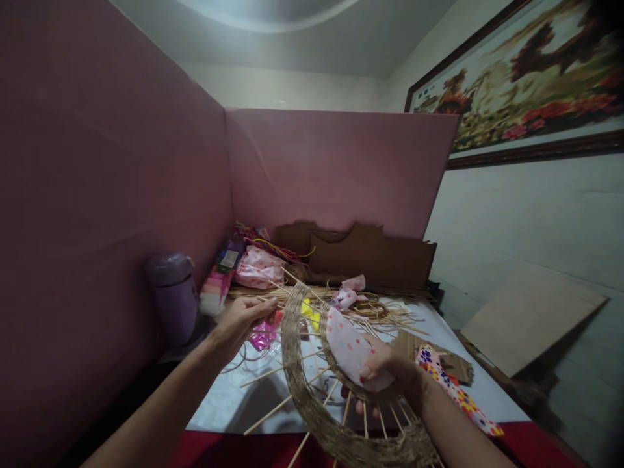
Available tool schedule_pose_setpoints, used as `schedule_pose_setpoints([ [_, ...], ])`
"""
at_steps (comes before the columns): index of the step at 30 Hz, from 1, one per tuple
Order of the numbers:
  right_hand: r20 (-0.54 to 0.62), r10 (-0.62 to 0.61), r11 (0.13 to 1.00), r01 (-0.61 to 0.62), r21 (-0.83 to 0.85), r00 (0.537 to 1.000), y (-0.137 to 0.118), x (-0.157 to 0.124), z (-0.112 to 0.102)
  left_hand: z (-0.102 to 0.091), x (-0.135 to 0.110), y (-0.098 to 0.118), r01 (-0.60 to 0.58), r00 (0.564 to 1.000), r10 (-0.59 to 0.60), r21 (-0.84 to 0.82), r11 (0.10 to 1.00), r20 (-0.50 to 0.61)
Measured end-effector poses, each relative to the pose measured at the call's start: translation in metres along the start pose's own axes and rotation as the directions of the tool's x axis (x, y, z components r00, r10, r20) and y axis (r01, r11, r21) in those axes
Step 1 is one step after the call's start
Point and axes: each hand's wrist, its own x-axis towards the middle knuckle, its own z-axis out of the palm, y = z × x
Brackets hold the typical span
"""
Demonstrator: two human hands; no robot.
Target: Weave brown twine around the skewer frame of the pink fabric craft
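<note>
A half-woven round basket frame (312, 396) of brown rope with thin wooden spokes tilts up in front of me. My right hand (390, 377) grips its inner woven ring, thumb pressed on a pink polka-dot cloth (348, 348) lying inside it. My left hand (244, 318) is closed in a pinch on a thin spoke at the frame's upper left edge. Loose wooden sticks (273, 403) jut out from the weave toward me.
The white table (229, 403) holds a purple lidded jar (173, 296) at left, pink fabric bundles (260, 266), coloured cords, cardboard pieces (370, 257) and a floral strip (458, 393). Pink partition boards (336, 169) enclose the back and left. A board leans on the right wall.
</note>
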Motion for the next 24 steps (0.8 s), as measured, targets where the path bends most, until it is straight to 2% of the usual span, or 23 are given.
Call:
schedule_pose_setpoints([
  [9, 0.034, -0.007, 1.000, 0.008, -0.006, 0.999, 0.000, 0.000, -0.001, 0.002, -0.003, 0.003, 0.006, 0.999, 0.001, 0.147, 0.989, -0.049],
  [12, 0.032, -0.021, 1.000, 0.021, -0.011, 0.999, 0.002, 0.001, -0.005, 0.005, -0.005, 0.002, -0.084, 0.992, 0.107, 0.304, 0.949, -0.062],
  [15, 0.036, -0.019, 1.000, 0.019, -0.011, 0.999, 0.004, 0.002, -0.008, 0.009, -0.010, 0.007, -0.246, 0.948, 0.316, 0.549, 0.799, -0.036],
  [17, 0.041, -0.017, 1.000, 0.017, -0.006, 0.999, 0.005, 0.002, -0.009, 0.011, -0.014, 0.012, -0.308, 0.914, 0.406, 0.657, 0.688, 0.002],
  [24, 0.060, -0.001, 1.000, 0.001, 0.004, 0.998, 0.003, 0.003, -0.008, 0.013, -0.018, 0.014, -0.377, 0.854, 0.500, 0.835, 0.401, 0.145],
])
